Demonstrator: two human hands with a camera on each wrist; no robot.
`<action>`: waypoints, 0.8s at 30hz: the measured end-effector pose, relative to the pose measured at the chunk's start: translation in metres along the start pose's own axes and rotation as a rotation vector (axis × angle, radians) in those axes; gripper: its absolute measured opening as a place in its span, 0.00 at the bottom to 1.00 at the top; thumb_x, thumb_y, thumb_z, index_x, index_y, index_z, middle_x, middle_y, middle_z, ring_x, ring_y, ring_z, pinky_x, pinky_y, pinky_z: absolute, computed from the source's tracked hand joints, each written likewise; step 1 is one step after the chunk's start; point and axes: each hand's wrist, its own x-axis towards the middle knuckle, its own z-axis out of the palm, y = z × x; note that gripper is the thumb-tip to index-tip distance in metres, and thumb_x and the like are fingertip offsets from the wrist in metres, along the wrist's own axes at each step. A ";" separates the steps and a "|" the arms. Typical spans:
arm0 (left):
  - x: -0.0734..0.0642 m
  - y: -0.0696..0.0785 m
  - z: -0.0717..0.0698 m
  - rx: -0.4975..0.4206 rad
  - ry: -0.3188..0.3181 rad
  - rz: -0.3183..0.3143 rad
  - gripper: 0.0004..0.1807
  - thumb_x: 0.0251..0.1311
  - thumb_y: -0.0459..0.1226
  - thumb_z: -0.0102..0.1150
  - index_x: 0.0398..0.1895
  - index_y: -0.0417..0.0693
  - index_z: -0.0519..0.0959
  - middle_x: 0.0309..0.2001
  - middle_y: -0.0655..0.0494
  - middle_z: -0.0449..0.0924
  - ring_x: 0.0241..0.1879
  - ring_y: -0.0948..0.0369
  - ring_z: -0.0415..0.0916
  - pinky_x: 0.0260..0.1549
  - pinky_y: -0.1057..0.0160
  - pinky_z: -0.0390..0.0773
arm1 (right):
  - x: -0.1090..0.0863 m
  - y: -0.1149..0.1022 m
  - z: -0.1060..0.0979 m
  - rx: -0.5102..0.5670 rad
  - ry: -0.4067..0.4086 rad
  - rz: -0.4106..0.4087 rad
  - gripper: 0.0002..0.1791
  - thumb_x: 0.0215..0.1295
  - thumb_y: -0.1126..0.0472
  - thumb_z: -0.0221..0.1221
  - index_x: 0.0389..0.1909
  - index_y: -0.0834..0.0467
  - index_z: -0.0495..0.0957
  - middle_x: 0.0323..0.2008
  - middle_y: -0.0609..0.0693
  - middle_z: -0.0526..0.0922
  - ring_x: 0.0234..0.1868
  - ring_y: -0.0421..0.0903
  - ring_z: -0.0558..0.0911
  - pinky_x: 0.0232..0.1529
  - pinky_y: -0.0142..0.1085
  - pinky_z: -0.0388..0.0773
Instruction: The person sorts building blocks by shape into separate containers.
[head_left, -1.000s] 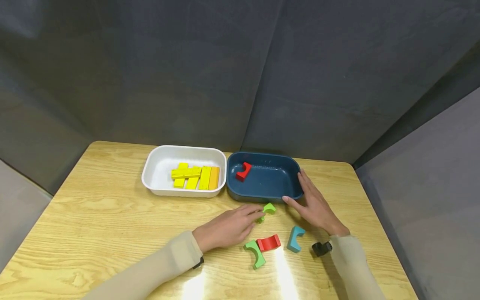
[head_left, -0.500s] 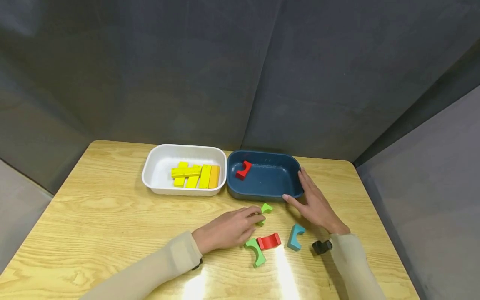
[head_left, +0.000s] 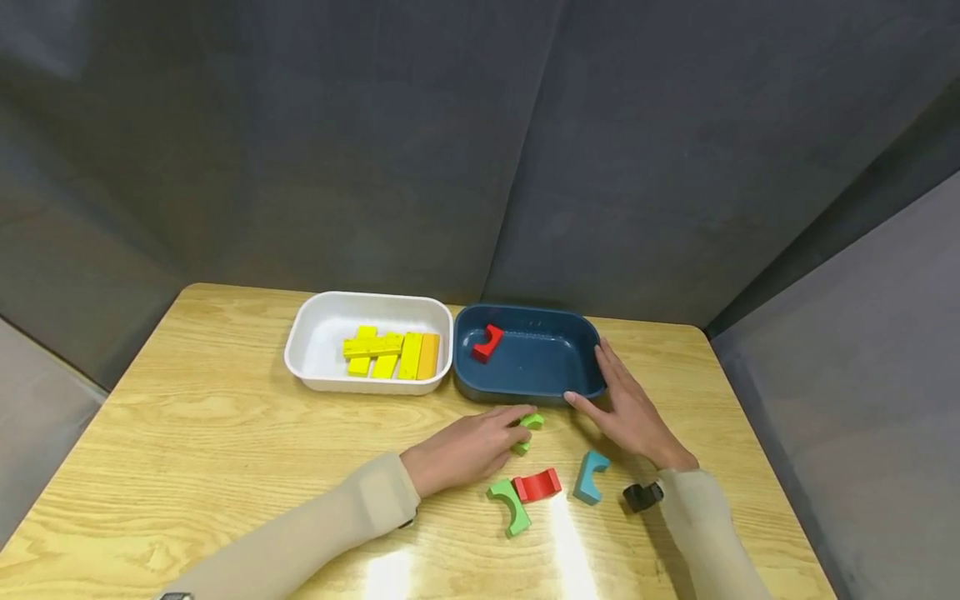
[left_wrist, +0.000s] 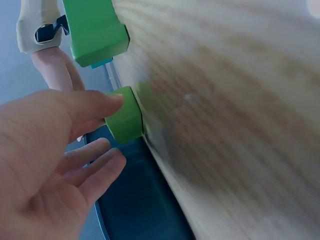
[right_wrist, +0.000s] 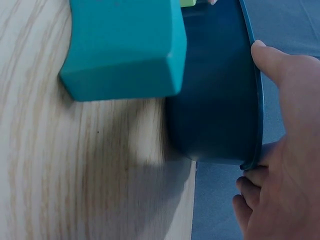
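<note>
In the head view my left hand (head_left: 476, 446) pinches a light green arch block (head_left: 532, 422) on the table, in front of the navy tray (head_left: 517, 396). The left wrist view shows the thumb against that green block (left_wrist: 125, 115); the fingertips behind it are partly hidden. My right hand (head_left: 637, 417) rests at the tray's front right corner, thumb on the front rim and fingers straight along the right side. A red arch block (head_left: 487, 343) lies inside the tray. Nearer me lie another green arch block (head_left: 512, 507), a red one (head_left: 537, 485) and a blue one (head_left: 591, 477).
A white tray (head_left: 315, 383) with several yellow blocks (head_left: 408, 356) stands directly left of the navy tray. Both trays sit near the back edge of the wooden table (head_left: 225, 433). Grey panels (head_left: 375, 167) rise behind and beside it.
The left hand has shifted slightly right and its index finger now reaches over the green block, which has turned a little. My right hand and the trays have kept their places.
</note>
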 end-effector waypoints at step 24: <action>0.002 -0.001 -0.005 -0.111 -0.077 -0.057 0.43 0.69 0.47 0.73 0.82 0.46 0.64 0.61 0.52 0.71 0.49 0.62 0.74 0.50 0.71 0.81 | 0.001 0.001 0.001 -0.004 0.001 0.000 0.59 0.75 0.30 0.59 0.89 0.56 0.37 0.88 0.51 0.34 0.86 0.66 0.46 0.77 0.73 0.50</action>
